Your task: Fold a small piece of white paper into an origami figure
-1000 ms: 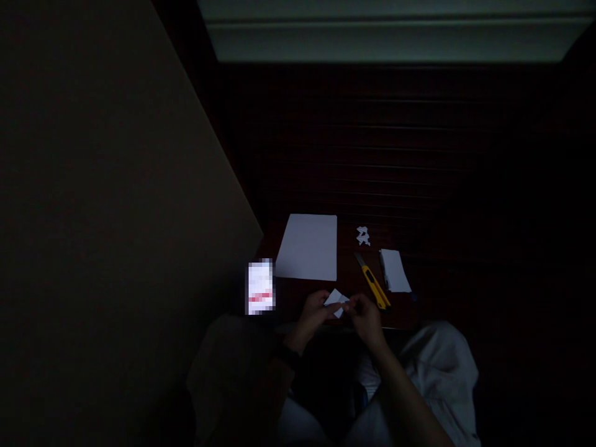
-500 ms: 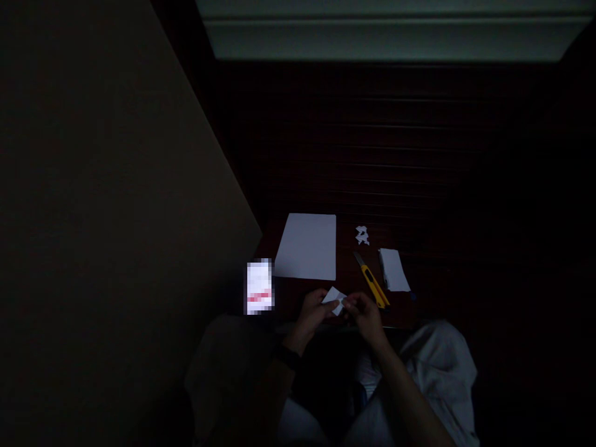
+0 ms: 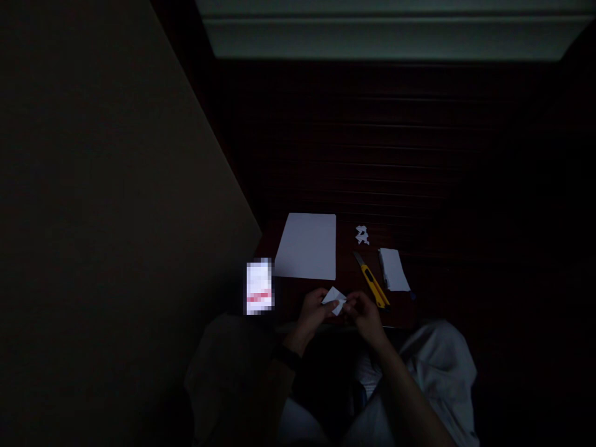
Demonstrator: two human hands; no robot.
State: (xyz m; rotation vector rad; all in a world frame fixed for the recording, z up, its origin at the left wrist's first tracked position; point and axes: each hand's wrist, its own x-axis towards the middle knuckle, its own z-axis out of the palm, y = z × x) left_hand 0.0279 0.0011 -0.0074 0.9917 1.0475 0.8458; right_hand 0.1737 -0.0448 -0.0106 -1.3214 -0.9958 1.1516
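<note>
A small folded piece of white paper (image 3: 334,295) is held between my two hands at the near edge of a dark table. My left hand (image 3: 313,311) grips its left side, with the thumb lying across the paper's face. The fingertips of my right hand (image 3: 364,312) pinch the paper's right corner. A yellow utility knife (image 3: 372,282) with its blade out lies just beyond my right hand. Behind my hands rests a large white sheet of paper (image 3: 308,246). The dim light hides the finer creases.
Several small folded paper pieces (image 3: 362,235) lie near the table's back. A stack of white paper (image 3: 395,270) is on the right. A bright, pixelated rectangle (image 3: 259,285) shows at the left edge. A wall (image 3: 116,186) rises on the left, and my knees flank the table.
Hardly anything differs. The fingers of my right hand have shifted slightly at the paper's corner, while the left hand keeps its hold.
</note>
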